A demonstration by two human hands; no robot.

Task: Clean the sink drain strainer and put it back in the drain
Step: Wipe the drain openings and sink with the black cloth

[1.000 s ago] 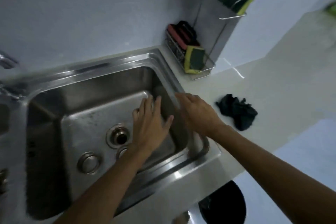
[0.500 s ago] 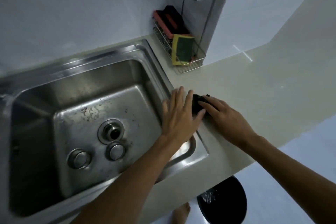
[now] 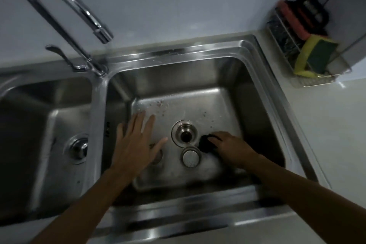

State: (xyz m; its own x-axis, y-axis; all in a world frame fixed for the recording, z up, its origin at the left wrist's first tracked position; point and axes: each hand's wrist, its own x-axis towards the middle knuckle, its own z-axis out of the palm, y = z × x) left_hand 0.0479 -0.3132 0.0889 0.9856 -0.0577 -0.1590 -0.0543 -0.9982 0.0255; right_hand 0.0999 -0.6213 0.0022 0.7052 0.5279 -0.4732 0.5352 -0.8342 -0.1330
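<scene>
The right basin (image 3: 253, 105) has an open drain (image 3: 185, 136) in its floor. A round metal strainer piece (image 3: 190, 157) lies on the basin floor just in front of the drain. A second round metal piece (image 3: 158, 157) is mostly hidden under my left hand (image 3: 136, 144), which hovers flat with fingers spread, left of the drain. My right hand (image 3: 231, 150) grips a dark cloth (image 3: 206, 142) and presses it on the basin floor right of the drain, beside the strainer piece.
A curved chrome faucet (image 3: 59, 6) rises behind the divider between the basins. The left basin (image 3: 29, 164) has its own drain plug (image 3: 78, 148). A wire rack (image 3: 316, 79) with sponges (image 3: 315, 55) stands on the counter at the back right.
My right hand took the dark cloth off the counter and carried it into the basin. My left hand moved from the basin's right rim to left of the drain. The view swung left.
</scene>
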